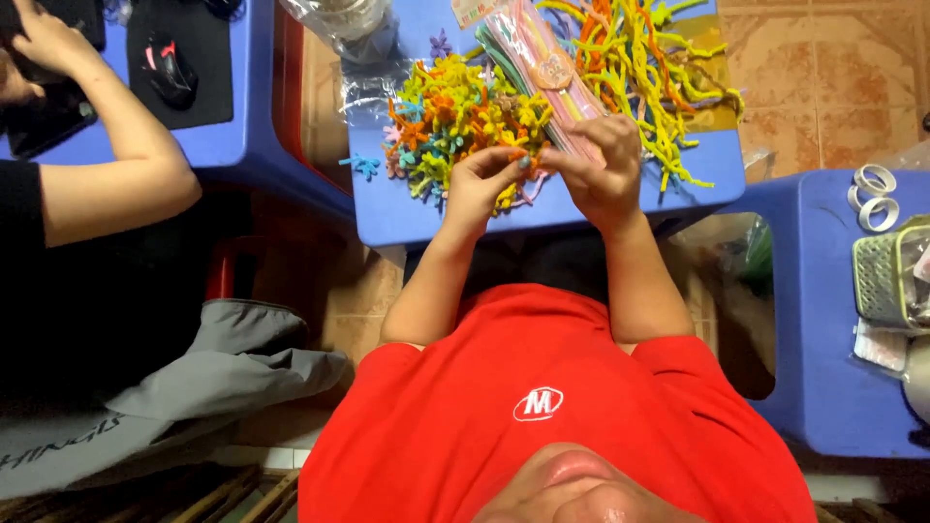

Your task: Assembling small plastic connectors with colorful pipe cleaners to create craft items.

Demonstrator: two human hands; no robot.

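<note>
Your red short-sleeved shirt (pixel 542 416) fills the lower part of the view, and both your forearms reach forward from it over the tiled floor (pixel 823 77) to the blue plastic stool (pixel 542 215) in front of you. To your left stands a second blue plastic table (pixel 254 97), where another person's bare arm (pixel 126 145) rests, with a black computer mouse (pixel 170 73) lying on a dark mat just beside it. A crumpled grey cloth (pixel 223 373) lies on the floor below that arm. To your right is a third blue plastic surface (pixel 823 320), bearing a green mesh basket (pixel 886 276) and, near it, a few white tape rolls (pixel 877 199).

On the stool in front of you, a heap of loose yellow, orange and green fuzzy pipe cleaners (pixel 649 68) sprawls over the far right. Beside it, a flat clear packet of pastel pipe cleaners (pixel 528 53) lies slanted, its near end running under your right hand. To the left of the packet sits a pile of small twisted pipe-cleaner shapes in yellow, orange, green and blue (pixel 446 111), and a clear plastic bag (pixel 354 29) lies at the far edge.

Your left hand (pixel 480 184) and your right hand (pixel 603 169) meet just above the near edge of the pile. The fingers of both are pinched together on one small twisted pipe-cleaner piece (pixel 534 163), held between the two hands just over the stool; its exact shape is too small to tell.
</note>
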